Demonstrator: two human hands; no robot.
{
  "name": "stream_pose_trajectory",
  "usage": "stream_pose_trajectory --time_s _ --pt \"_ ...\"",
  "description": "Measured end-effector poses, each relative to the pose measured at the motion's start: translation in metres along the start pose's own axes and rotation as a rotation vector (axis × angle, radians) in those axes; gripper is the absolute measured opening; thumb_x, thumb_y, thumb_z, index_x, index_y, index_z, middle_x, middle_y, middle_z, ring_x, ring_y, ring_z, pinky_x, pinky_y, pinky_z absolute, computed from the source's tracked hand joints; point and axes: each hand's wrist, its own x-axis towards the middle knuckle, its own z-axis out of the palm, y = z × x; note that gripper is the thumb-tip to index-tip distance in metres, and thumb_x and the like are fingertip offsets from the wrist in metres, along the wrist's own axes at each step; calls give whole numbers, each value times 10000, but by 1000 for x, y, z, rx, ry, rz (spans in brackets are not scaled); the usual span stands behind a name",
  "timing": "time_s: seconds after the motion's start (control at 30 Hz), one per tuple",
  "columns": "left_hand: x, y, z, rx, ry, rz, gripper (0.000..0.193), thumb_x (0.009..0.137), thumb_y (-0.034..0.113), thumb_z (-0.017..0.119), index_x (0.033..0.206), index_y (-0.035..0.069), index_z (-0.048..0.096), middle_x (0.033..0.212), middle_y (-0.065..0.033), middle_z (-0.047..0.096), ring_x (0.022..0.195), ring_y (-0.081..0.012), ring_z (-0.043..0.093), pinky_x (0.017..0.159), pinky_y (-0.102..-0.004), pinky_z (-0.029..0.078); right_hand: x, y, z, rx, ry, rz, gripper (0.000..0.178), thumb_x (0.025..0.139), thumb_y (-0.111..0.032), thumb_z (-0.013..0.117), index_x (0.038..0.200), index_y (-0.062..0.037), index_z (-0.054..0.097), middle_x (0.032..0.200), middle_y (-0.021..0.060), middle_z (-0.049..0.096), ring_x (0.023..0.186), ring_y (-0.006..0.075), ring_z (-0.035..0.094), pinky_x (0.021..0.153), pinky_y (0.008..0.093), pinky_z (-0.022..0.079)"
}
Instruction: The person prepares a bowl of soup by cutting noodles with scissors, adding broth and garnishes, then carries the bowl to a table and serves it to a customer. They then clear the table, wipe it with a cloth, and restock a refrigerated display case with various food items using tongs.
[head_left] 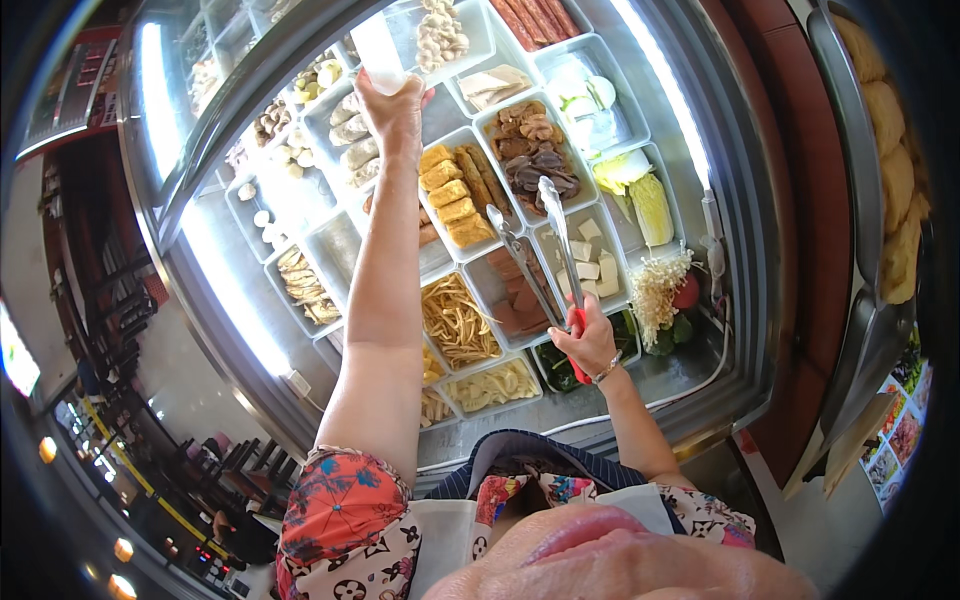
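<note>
My left hand (393, 110) reaches far into a lit display case, its fingers closed around a white, partly see-through plastic piece (379, 58); its full shape is not clear. In my right hand (588, 345) are metal tongs (561, 240) with red grips. Their jaws stand apart with nothing between them, over the bins of reddish-brown blocks (513, 291) and tofu pieces (588, 262). Just beyond the tips lies dark sliced meat (541, 172). Golden fried rolls (456, 205) sit in a bin between my two arms.
Other clear bins hold noodle-like strips (456, 318), pale slices (491, 386), cabbage (652, 208) and sausages (536, 18). Enoki mushrooms (660, 295) lie at the right. The case's metal frame (180, 205) and bright light strips border the bins. A tray (866, 190) of fried food stands outside, right.
</note>
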Motion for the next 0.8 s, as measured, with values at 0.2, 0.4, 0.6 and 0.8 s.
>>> stream_pose_trajectory --time_s 0.2,0.4,0.6,0.8 --pt "-14 -20 12 477 29 353 763 647 11 638 1305 20 252 1193 -164 324 1086 -271 437 942 -437 442 2 -4 -1 -11 -13 19 558 674 -117 749 1154 -19 481 726 -19 482 560 49 421 530 208 405" --pt "-16 -27 8 864 -72 947 797 614 -14 748 1262 147 313 1162 -125 337 1065 -279 478 638 -348 583 3 1 1 -6 -3 50 573 658 -156 783 1131 -4 498 731 -19 482 565 45 415 521 200 397" --pt "-6 -37 -8 971 -117 994 755 610 22 753 1251 122 366 1166 -133 384 999 -323 498 751 -372 537 4 11 -2 -19 8 48 577 660 -159 785 1139 -14 499 726 -20 485 564 47 421 522 203 402" --pt "-28 -23 -19 555 43 732 792 601 46 754 1269 96 332 1155 -131 373 1149 -262 416 773 -296 569 2 11 -2 20 1 36 568 670 -146 777 1142 -17 488 736 -20 490 556 48 426 517 208 404"
